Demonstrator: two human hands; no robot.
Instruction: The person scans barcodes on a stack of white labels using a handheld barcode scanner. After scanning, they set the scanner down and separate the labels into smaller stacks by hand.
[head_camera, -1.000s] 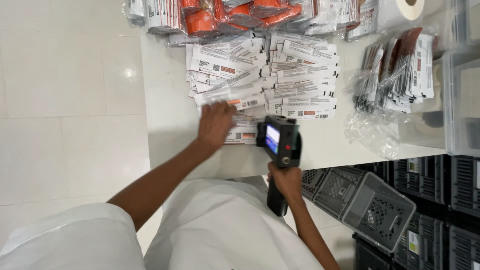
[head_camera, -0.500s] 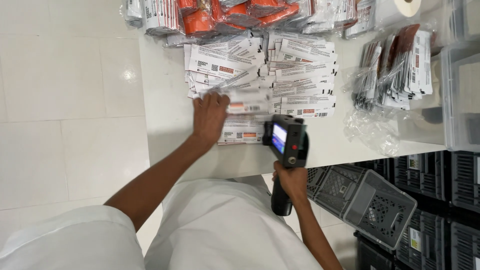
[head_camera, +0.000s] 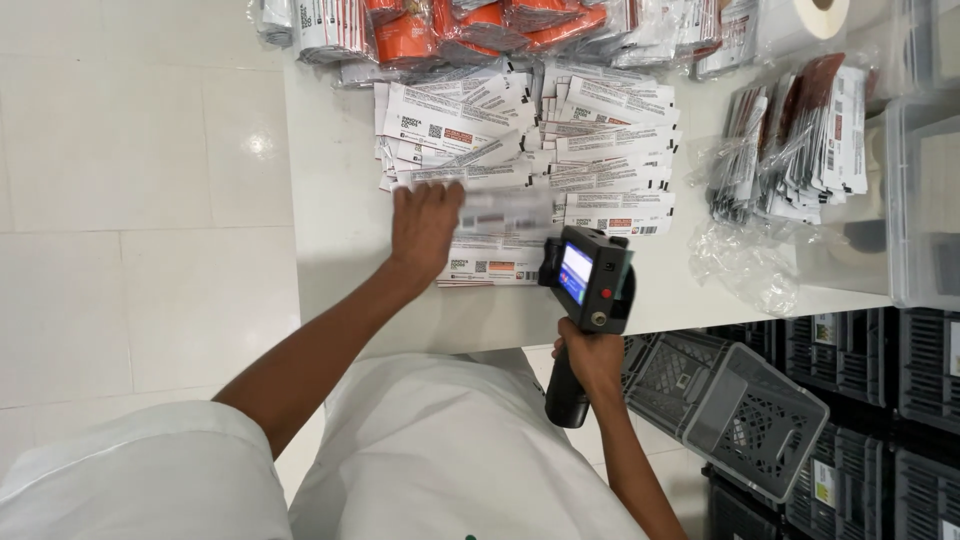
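Right hand (head_camera: 592, 358) is wrapped tight around the grip of a black handheld printer (head_camera: 585, 290), held up at the near edge of the white surface (head_camera: 330, 180), screen facing up. Left hand (head_camera: 424, 226) sits a bit further in, fingers spread flat on a blurry white packet (head_camera: 505, 212), pressing on the pile of white packets (head_camera: 540, 130). Further back are orange packs (head_camera: 470, 22), with bagged dark packets (head_camera: 800, 130) off right.

The left hand (head_camera: 425, 225) presses white packets (head_camera: 520, 160) while the right hand (head_camera: 590, 358) grips a handheld scanner (head_camera: 585, 290).
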